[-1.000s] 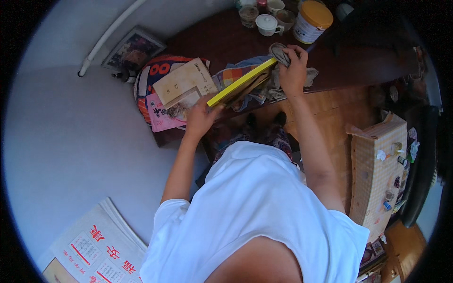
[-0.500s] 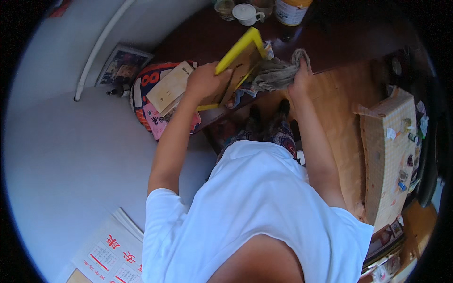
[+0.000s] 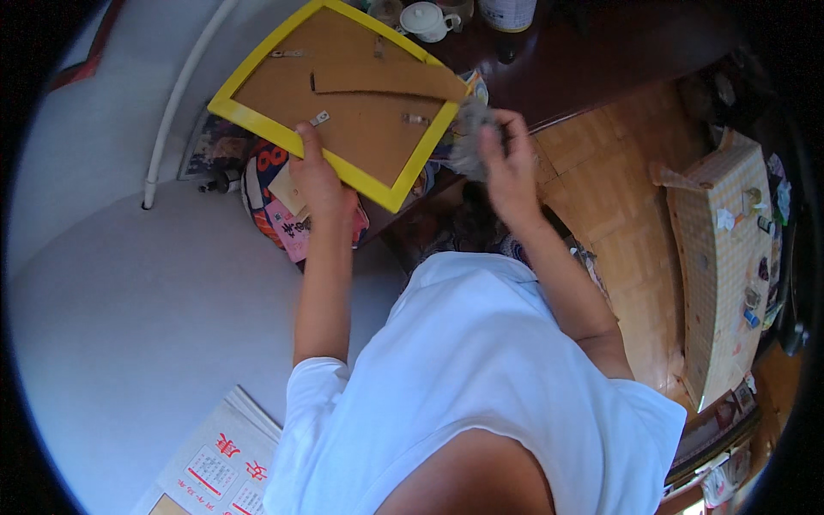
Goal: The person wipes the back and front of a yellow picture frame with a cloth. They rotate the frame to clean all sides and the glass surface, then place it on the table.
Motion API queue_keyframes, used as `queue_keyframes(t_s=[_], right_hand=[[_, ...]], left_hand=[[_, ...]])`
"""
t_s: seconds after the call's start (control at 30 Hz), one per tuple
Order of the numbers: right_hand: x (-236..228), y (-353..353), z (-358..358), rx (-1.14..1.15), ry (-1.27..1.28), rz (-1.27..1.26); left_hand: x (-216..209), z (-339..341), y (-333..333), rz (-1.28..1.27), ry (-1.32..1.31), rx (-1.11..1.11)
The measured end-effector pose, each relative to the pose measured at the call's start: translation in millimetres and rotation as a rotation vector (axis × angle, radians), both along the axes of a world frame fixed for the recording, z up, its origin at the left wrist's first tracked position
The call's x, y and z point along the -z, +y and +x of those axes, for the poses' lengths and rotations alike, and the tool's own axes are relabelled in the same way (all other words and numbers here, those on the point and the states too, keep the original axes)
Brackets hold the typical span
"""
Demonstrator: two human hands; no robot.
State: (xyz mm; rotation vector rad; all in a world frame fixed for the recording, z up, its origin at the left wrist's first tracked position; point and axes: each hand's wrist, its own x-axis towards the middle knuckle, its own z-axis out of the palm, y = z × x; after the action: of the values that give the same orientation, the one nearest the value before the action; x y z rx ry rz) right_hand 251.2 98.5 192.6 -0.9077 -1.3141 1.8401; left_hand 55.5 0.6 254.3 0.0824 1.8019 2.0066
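Note:
A yellow-edged picture frame is held up over the dark table, its brown backing board with metal clips and a stand flap turned toward me. My left hand grips its lower left edge, the thumb lying over the yellow border. At the frame's right side, my right hand is closed on a grey cloth, which is bunched up and somewhat blurred. The cloth is right by the frame's edge; whether it touches cannot be made out.
A white lidded cup and a labelled jar stand on the dark table. Papers and a patterned bag lie at its left end near a white pipe. To the right is a cloth-covered table bearing small items.
The picture frame has swung from nearly edge-on to showing its back, moving left and up. My right hand has shifted left and down with the cloth, now more bunched.

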Motion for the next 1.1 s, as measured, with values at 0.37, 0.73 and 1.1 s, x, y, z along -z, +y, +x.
queue_keyframes(t_s=[0.37,0.73,1.1], right_hand=[[18,15,-49,0.273,-0.227,0.428],[-17,-31,-29,0.046,-0.207,0.372],[-16,-10,-42,0.184,-0.235,0.522]], left_hand=[[-11,36,24,0.132,0.016,-0.003],[2,27,31,0.193,-0.025,-0.027],[-15,32,44,0.260,0.082,-0.021]])
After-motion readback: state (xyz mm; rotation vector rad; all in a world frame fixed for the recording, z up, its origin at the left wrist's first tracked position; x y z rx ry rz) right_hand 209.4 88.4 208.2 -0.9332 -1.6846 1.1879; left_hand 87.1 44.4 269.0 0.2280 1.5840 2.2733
